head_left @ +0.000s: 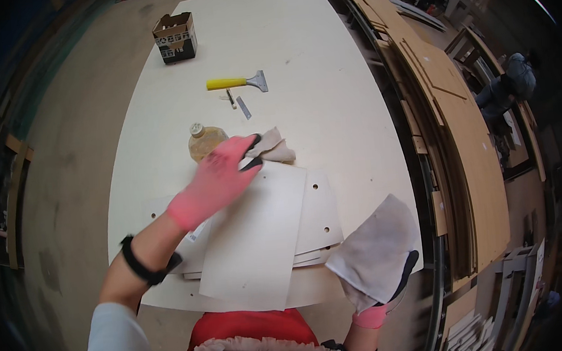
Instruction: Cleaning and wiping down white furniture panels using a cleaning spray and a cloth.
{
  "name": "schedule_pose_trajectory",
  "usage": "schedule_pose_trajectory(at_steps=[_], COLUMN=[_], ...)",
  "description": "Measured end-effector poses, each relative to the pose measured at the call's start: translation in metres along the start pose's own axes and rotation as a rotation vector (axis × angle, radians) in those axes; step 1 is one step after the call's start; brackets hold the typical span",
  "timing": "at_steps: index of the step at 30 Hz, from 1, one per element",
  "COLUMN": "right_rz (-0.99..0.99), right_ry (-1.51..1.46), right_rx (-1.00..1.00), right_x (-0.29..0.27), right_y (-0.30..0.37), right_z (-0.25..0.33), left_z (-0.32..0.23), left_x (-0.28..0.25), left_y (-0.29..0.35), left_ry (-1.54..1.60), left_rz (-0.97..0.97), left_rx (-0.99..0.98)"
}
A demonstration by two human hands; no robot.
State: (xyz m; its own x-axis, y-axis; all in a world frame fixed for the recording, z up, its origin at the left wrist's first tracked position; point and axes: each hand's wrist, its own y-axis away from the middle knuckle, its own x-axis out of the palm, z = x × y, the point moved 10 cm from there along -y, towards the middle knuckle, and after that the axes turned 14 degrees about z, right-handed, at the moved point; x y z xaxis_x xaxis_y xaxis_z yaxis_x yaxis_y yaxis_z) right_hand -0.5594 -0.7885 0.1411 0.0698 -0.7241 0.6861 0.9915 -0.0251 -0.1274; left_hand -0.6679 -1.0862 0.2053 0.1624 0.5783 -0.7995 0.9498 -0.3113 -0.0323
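My left hand, in a pink glove with black fingertips, reaches over the white table. Its finger and thumb are apart at the edge of a crumpled beige cloth. Beside that hand is a clear bottle with a white cap and yellowish contents, partly covered by the glove. A larger grey-white cloth drapes over my right hand, whose black glove fingers grip its edge at the table's near right corner. Between my hands a white panel lies slantwise on other white panels with drilled holes.
Farther up the table lie a yellow-handled scraper, a small cutter and a loose metal blade. An open cardboard box stands at the far left. Stacked brown boards line the right side; a person is beyond them.
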Motion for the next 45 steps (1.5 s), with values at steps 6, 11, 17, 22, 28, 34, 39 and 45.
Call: schedule_pose_trajectory(at_steps=[6, 11, 17, 22, 28, 34, 39, 45], right_rz=[0.029, -0.010, -0.069, -0.139, -0.159, -0.022, 0.008, 0.005], right_ry=[0.043, 0.069, 0.125, 0.206, 0.288, 0.854, 0.657, 0.424], right_rx=[-0.024, 0.007, 0.057, 0.066, 0.076, -0.050, -0.015, 0.037], right_x=[-0.043, -0.103, -0.091, -0.060, -0.033, -0.064, -0.052, -0.045], right_y=[0.026, 0.057, 0.041, 0.019, 0.031, 0.056, 0.070, 0.075], right_z=[0.000, 0.026, 0.025, 0.019, 0.014, 0.051, 0.038, 0.019], left_z=[0.123, 0.182, 0.052, 0.022, -0.023, -0.117, 0.023, -0.105], left_x=[0.119, 0.173, 0.027, 0.008, 0.183, 0.140, 0.052, 0.213], left_y=[-0.126, -0.149, -0.142, -0.048, 0.091, 0.094, -0.007, 0.148], left_ry=[-0.188, -0.585, -0.106, -0.494, 0.305, 0.131, -0.327, 0.055], left_rz=[0.595, 0.869, 0.414, 0.157, 0.474, 0.298, -0.152, 0.864], left_rx=[-0.517, -0.294, -0.212, -0.102, -0.010, 0.366, -0.135, 0.479])
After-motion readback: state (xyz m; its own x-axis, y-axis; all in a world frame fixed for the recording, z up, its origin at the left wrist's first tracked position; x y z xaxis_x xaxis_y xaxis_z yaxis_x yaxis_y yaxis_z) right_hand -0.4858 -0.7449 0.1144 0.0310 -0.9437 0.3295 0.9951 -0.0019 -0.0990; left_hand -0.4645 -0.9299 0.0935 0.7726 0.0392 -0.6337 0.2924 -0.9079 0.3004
